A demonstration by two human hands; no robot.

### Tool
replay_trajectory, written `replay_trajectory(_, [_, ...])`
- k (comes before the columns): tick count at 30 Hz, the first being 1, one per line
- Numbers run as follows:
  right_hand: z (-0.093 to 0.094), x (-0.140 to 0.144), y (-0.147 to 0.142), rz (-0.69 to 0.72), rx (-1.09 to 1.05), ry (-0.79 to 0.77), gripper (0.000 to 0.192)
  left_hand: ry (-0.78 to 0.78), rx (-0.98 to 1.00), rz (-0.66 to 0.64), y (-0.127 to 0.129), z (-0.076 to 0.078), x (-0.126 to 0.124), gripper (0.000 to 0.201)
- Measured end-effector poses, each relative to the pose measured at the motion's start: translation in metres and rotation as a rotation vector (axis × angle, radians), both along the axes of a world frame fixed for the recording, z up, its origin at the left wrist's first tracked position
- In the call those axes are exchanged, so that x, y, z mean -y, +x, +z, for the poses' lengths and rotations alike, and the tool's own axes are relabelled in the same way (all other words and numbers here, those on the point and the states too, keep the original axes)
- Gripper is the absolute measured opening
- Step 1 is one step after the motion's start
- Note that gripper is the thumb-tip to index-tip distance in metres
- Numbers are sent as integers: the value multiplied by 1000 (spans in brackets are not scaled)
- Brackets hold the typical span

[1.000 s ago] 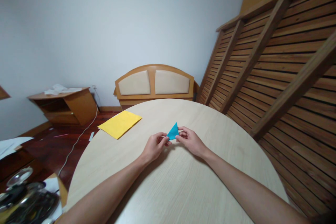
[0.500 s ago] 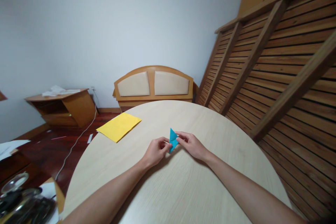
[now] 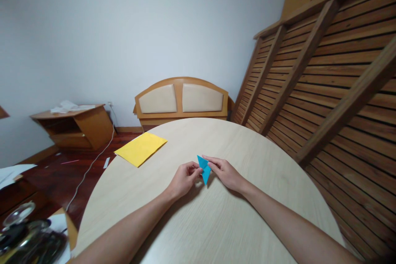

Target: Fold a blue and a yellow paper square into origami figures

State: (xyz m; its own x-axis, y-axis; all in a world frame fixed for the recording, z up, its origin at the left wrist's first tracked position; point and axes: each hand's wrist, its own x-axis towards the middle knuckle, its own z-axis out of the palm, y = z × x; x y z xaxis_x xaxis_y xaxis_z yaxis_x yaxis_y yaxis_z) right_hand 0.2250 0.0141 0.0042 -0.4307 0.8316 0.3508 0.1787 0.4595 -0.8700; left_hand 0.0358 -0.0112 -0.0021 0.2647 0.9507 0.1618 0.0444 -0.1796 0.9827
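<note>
A small folded piece of blue paper [image 3: 205,169] with pointed ends is held just above the round table [image 3: 235,214]. My left hand [image 3: 186,179] pinches its left edge between thumb and fingers. On the other side, my right hand [image 3: 225,172] grips the upper right edge, thumb on the near face and forefinger behind. One point of the paper rises to the upper left, the other hangs down toward me. The fingertips behind the paper are partly hidden.
Yellow paper [image 3: 140,149] lies at the table's left edge. Beyond the table stands a headboard [image 3: 179,99]. A slatted wooden frame [image 3: 309,82] leans on the right. A low cabinet [image 3: 93,128] and a white cable [image 3: 89,169] are on the left.
The blue paper has turned between my fingers: its upper point now leans left and its lower point has swung right and toward me. Both hands keep their hold in nearly the same place.
</note>
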Motion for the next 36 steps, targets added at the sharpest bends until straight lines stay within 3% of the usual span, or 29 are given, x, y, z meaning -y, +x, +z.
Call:
replay_trajectory(7, [6, 12, -3, -213, 108, 222, 14, 15, 111, 12, 4, -4, 1, 46])
replay_trajectory(10, [7, 13, -4, -229, 147, 321, 5, 37, 127, -1, 4, -1, 3, 42])
replay_trajectory(17, [5, 14, -6, -220, 199, 425, 6, 55, 101, -7, 1, 5, 5, 38])
replay_trajectory(23, [9, 18, -6, -114, 182, 415, 13, 57, 99, 30, -1, 4, 3, 42])
replay_trajectory(36, [8, 20, -6, -61, 67, 242, 29, 74, 105, 2, -2, 4, 4, 36])
